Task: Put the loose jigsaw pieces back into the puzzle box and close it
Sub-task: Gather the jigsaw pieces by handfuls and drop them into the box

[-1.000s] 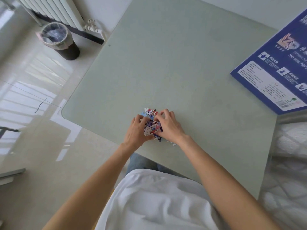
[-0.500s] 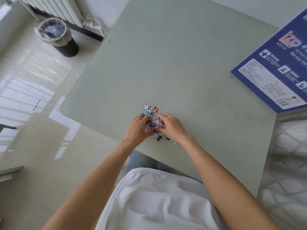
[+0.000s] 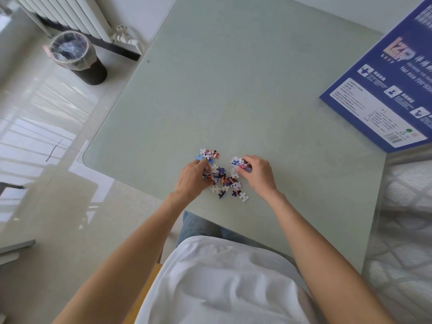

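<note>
Bare forearms, white shirt, blue jeans.

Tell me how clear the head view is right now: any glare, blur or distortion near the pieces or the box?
Head view: even daylight, the multicoloured loose jigsaw pieces sharp on the pale green glass-topped table. Window glare streaks the glossy tiled floor at left. The blue puzzle box is cut off at the right edge, its print blurred. Wide-angle bending curves the table edges.
</note>
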A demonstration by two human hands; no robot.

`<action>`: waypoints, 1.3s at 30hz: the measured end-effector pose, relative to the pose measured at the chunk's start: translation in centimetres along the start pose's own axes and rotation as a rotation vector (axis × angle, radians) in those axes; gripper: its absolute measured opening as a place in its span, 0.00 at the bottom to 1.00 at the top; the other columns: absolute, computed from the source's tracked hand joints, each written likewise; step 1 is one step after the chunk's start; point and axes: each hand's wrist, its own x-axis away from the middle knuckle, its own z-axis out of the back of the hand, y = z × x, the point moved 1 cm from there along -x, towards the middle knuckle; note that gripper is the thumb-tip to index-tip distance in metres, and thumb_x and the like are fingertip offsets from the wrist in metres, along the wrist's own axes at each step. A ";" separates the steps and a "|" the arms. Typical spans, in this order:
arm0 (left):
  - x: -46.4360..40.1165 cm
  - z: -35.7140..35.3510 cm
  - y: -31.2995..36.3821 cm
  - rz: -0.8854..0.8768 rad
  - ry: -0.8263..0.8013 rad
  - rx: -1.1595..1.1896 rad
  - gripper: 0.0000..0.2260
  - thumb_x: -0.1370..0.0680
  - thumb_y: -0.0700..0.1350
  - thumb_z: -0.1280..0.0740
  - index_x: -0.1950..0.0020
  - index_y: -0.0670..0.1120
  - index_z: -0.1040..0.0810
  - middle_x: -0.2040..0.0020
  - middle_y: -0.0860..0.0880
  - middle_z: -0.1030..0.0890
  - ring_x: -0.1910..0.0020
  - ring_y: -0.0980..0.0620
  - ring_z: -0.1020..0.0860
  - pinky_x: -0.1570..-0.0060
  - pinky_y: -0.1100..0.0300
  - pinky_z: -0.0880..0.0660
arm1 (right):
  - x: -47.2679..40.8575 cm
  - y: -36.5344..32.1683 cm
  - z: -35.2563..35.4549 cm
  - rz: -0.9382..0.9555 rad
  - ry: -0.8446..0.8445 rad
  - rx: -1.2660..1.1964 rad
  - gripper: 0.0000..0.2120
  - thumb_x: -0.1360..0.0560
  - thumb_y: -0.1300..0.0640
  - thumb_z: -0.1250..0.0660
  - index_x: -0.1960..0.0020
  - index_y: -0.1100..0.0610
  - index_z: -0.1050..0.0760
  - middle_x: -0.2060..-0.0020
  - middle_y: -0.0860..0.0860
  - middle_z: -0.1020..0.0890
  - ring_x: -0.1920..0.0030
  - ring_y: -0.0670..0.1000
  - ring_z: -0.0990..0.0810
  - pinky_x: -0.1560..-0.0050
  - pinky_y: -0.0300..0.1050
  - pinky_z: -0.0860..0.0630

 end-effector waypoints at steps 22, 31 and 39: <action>-5.3 12.2 16.4 -0.455 -0.069 0.095 0.05 0.31 0.46 0.25 0.56 0.53 0.18 0.62 0.57 0.17 0.62 0.63 0.21 0.61 0.71 0.27 | 1.7 -0.3 18.3 -0.073 0.073 -0.398 0.10 0.29 0.62 0.29 0.68 0.56 0.25 0.69 0.54 0.20 0.66 0.50 0.17 0.60 0.42 0.19; -12.1 18.2 37.8 -0.966 0.233 0.239 0.07 0.29 0.48 0.27 0.53 0.48 0.18 0.57 0.56 0.18 0.59 0.60 0.21 0.61 0.71 0.26 | 1.1 -1.1 38.3 0.081 0.575 -0.416 0.02 0.28 0.59 0.29 0.58 0.57 0.20 0.62 0.48 0.16 0.62 0.45 0.16 0.61 0.41 0.19; -17.5 17.3 50.9 -1.104 0.333 -0.020 0.07 0.29 0.45 0.28 0.52 0.46 0.18 0.60 0.48 0.18 0.63 0.49 0.23 0.62 0.61 0.30 | -1.3 2.0 47.7 0.005 0.795 -0.335 0.13 0.27 0.60 0.30 0.43 0.58 0.22 0.51 0.49 0.18 0.60 0.43 0.17 0.59 0.40 0.19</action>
